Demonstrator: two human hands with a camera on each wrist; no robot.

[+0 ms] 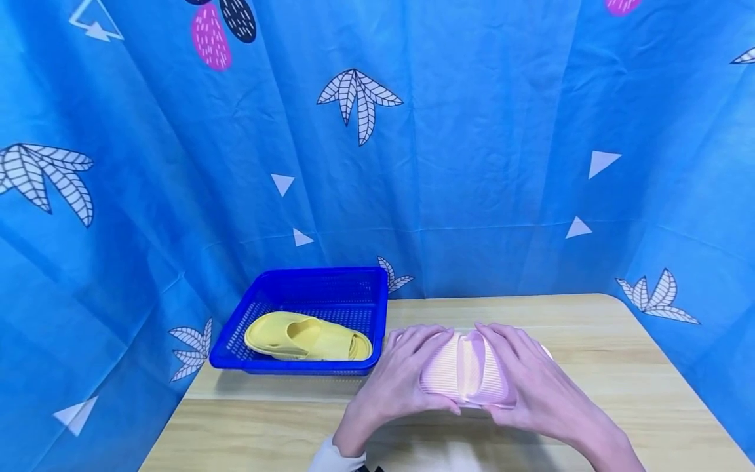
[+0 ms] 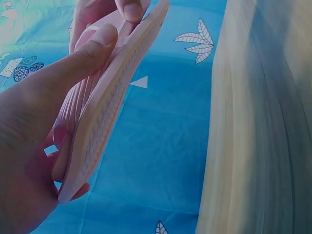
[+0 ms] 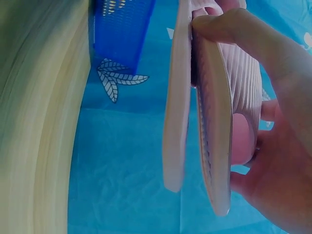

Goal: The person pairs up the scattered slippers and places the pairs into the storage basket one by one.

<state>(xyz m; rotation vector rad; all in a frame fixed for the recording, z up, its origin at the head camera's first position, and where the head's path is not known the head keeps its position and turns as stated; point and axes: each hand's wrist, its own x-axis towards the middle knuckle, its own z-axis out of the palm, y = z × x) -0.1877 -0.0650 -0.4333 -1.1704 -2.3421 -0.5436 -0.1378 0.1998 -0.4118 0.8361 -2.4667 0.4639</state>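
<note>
Two pink ribbed slippers are held up close together over the table. My left hand (image 1: pixel 392 373) grips the left pink slipper (image 1: pixel 442 368), its thumb over the ribbed strap in the left wrist view. The other pink slipper (image 1: pixel 498 377) is in my right hand (image 1: pixel 533 380), pinched between thumb and fingers. From the right wrist, the two soles stand on edge, nearly parallel, with a narrow gap between them: the farther sole (image 3: pixel 176 112) and the gripped slipper's sole (image 3: pixel 217 131). Parts of both slippers are hidden behind my hands.
A blue perforated basket (image 1: pixel 380 314) stands on the table left of my hands. Inside lies a yellow slipper (image 1: pixel 330 334); whether another is under it, I cannot tell. The light wooden table (image 1: pixel 265 426) ends against a blue patterned curtain (image 1: pixel 483 164) at back and sides.
</note>
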